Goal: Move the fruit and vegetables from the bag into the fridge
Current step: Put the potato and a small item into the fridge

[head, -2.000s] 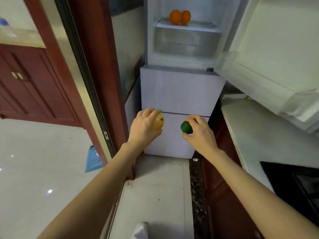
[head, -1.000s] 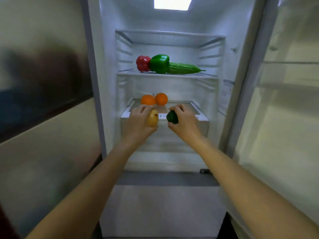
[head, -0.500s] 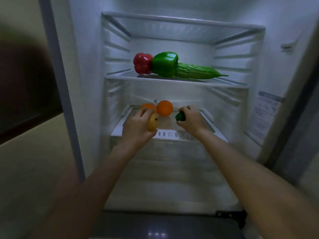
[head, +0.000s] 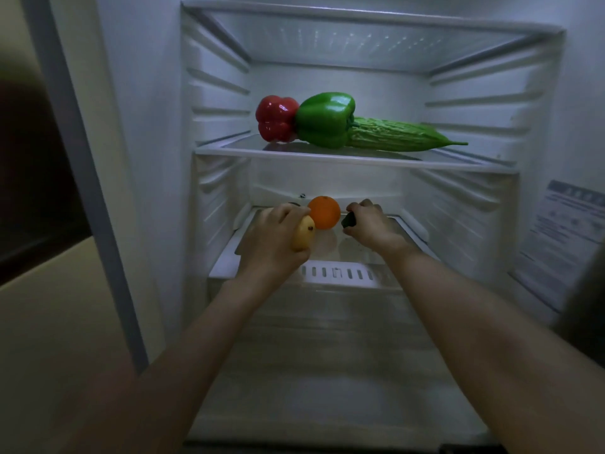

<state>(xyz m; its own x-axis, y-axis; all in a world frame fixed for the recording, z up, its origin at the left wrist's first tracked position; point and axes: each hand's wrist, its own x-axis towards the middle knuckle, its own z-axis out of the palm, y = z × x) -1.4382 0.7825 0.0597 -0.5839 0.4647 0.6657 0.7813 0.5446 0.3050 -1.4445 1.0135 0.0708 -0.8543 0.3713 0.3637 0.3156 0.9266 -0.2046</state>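
both hands are reaching into the fridge point(head: 147, 126), working around the orange point(head: 324, 212) sitting on the lower shelf point(head: 406, 229). the left hand point(head: 275, 239) is holding a yellow fruit point(head: 303, 236) in a curled grip just left of the orange. the right hand point(head: 368, 226) is gripping a dark green fruit point(head: 349, 220) just right of it. well above the orange, a red pepper point(head: 276, 118), green pepper point(head: 325, 120) and bitter gourd point(head: 402, 139) are lying together.

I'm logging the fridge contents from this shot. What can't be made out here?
Head view only:
- Dark green item: mostly covered by the right hand; type unclear.
- Shelf behind the left hand: hidden beside the orange.
- Wall label: print too blurred.
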